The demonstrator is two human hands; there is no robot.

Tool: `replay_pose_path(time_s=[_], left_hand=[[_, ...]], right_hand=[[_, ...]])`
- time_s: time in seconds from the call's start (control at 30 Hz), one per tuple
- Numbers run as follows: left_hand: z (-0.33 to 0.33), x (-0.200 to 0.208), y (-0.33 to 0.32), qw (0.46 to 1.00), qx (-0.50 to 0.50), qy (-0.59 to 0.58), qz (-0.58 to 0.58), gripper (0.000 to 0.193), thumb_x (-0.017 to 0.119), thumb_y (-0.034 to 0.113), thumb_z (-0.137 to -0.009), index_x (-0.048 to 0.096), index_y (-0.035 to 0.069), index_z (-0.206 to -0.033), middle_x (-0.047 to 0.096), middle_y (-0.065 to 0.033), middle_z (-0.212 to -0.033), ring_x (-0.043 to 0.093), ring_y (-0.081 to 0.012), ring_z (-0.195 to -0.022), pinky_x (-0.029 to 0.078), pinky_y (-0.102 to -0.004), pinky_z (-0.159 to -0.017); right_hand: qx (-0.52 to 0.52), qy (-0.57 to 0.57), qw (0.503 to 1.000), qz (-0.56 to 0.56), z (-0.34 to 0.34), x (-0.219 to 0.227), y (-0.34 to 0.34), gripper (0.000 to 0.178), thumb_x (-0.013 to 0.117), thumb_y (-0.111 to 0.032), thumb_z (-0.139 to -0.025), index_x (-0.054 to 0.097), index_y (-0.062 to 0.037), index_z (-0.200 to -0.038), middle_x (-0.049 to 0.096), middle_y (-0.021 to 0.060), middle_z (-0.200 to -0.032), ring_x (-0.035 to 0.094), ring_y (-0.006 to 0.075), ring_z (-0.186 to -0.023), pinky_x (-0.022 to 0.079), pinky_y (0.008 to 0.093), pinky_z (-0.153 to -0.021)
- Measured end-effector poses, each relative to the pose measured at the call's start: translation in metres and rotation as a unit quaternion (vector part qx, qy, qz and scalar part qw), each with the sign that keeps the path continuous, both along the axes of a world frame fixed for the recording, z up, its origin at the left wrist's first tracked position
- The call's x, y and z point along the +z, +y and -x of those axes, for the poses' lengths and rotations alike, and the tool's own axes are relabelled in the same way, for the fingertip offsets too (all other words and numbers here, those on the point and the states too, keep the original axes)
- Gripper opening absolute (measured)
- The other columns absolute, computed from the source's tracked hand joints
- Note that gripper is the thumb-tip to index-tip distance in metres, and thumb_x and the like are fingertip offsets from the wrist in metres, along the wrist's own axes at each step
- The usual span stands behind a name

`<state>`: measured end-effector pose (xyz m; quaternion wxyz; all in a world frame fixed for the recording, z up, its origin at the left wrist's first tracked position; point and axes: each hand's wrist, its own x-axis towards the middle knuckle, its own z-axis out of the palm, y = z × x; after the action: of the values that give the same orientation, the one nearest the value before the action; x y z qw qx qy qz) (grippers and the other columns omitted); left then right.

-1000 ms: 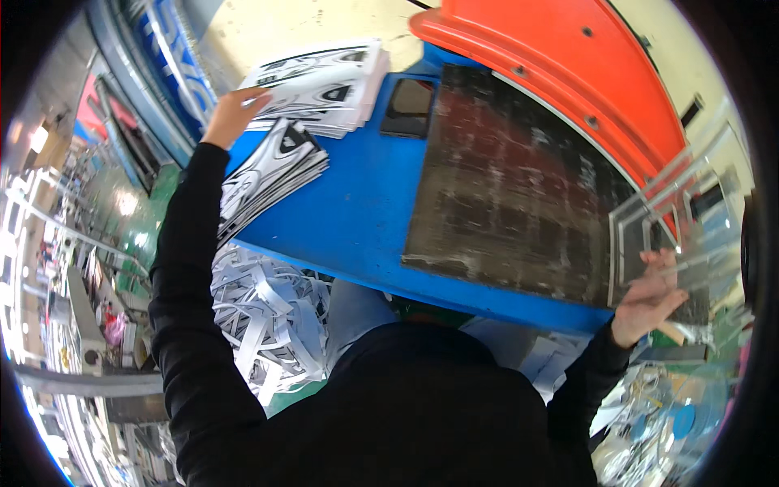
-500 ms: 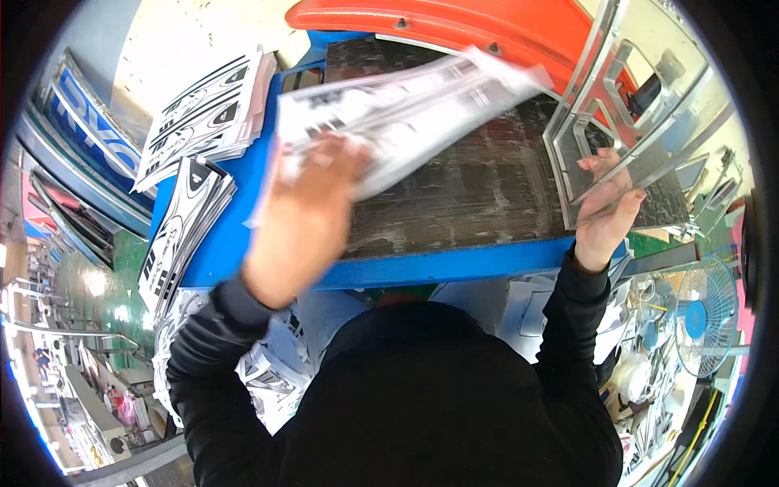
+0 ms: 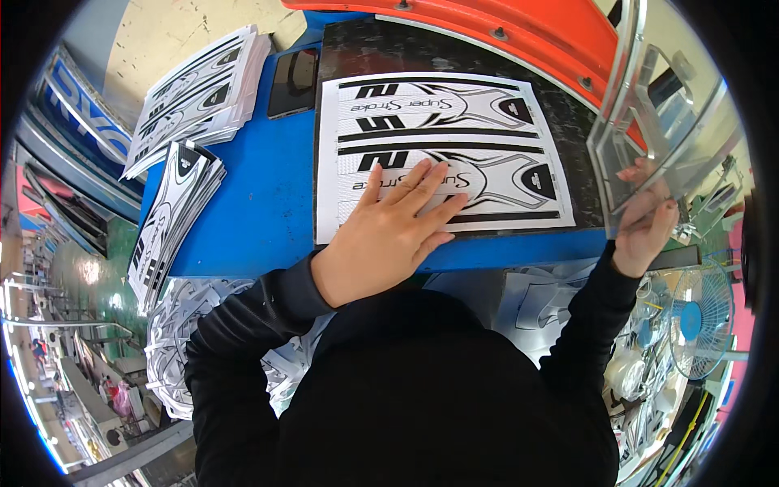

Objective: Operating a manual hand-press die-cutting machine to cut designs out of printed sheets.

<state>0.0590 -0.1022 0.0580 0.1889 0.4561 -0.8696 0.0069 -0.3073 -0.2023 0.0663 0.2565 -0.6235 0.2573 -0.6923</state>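
My left hand (image 3: 389,235) lies flat with spread fingers on a white printed sheet (image 3: 446,140), near its front edge. The sheet carries two rows of black-and-grey shaped designs. It lies on a dark scuffed board (image 3: 377,50) on the blue table (image 3: 251,195). At the right, my right hand (image 3: 643,237) grips the lower edge of a clear plastic plate (image 3: 608,183) with shaped frames fixed to it. That plate stands tilted up beside the sheet's right edge, and my fingers show through it.
Printed sheets are stacked (image 3: 195,101) at the far left, behind a pile of cut-out printed pieces (image 3: 169,215). A dark phone (image 3: 294,81) lies beside the board. Red machinery (image 3: 462,18) crosses the back. Paper strips (image 3: 174,349) heap below the table; a fan (image 3: 691,321) stands right.
The sheet, blurred and lifted over the board before, now lies flat under my left hand. My left hand has come right and down. My right hand and the clear plate have shifted right.
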Motion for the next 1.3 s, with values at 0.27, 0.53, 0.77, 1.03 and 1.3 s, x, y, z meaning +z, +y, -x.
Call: replay_pose_path(time_s=[0.27,0.53,0.77,1.03,1.3], left_hand=[[0.004,-0.006,0.003,0.999,0.01,0.017,0.033,0.055,0.069,0.028,-0.093,0.055,0.018,-0.145,0.044,-0.014,-0.156,0.045,-0.0324,-0.143,0.044,-0.0607,-0.105],[0.005,-0.009,0.008,0.998,0.031,0.026,0.055,0.06,0.074,0.034,-0.088,0.057,0.018,-0.143,0.048,-0.0124,-0.153,0.05,-0.0305,-0.139,0.038,-0.0604,-0.11],[-0.084,0.009,0.041,0.968,-0.008,0.135,0.211,0.02,0.065,0.012,-0.074,0.074,0.01,-0.092,0.075,-0.0055,-0.101,0.072,-0.0272,-0.103,0.049,-0.0455,-0.099],[-0.113,-0.001,0.04,0.905,0.063,0.413,-0.082,0.086,0.082,0.039,-0.081,0.047,-0.006,-0.146,0.05,-0.0233,-0.149,0.045,-0.0401,-0.141,0.033,-0.0473,-0.117],[-0.118,-0.012,0.042,0.923,0.067,0.35,-0.144,0.107,0.095,0.026,-0.064,0.041,-0.005,-0.151,0.045,-0.0229,-0.155,0.038,-0.0375,-0.147,0.028,-0.0465,-0.121]], right_hand=[[-0.068,0.208,0.976,-0.013,-0.007,0.014,0.015,0.075,0.074,-0.054,-0.085,0.064,0.0126,-0.118,0.066,0.0205,-0.112,0.064,0.0279,-0.103,0.047,0.0406,-0.098],[-0.113,0.462,0.874,0.097,-0.061,0.033,0.018,0.064,0.088,-0.044,-0.065,0.071,0.0017,-0.106,0.067,0.0136,-0.094,0.061,0.0318,-0.089,0.041,0.0419,-0.095],[-0.115,0.526,0.831,0.142,-0.08,0.04,0.028,0.062,0.092,-0.043,-0.06,0.072,-0.0025,-0.103,0.068,0.0094,-0.09,0.063,0.0292,-0.085,0.041,0.0433,-0.094],[-0.069,0.556,0.809,0.178,-0.106,0.03,0.031,0.062,0.091,-0.051,-0.059,0.071,-0.0061,-0.096,0.067,0.0054,-0.088,0.062,0.0226,-0.079,0.039,0.0413,-0.094],[-0.054,0.564,0.803,0.183,-0.117,0.025,0.037,0.063,0.09,-0.054,-0.059,0.071,-0.0069,-0.096,0.066,0.0039,-0.087,0.062,0.0204,-0.08,0.037,0.0427,-0.097]])
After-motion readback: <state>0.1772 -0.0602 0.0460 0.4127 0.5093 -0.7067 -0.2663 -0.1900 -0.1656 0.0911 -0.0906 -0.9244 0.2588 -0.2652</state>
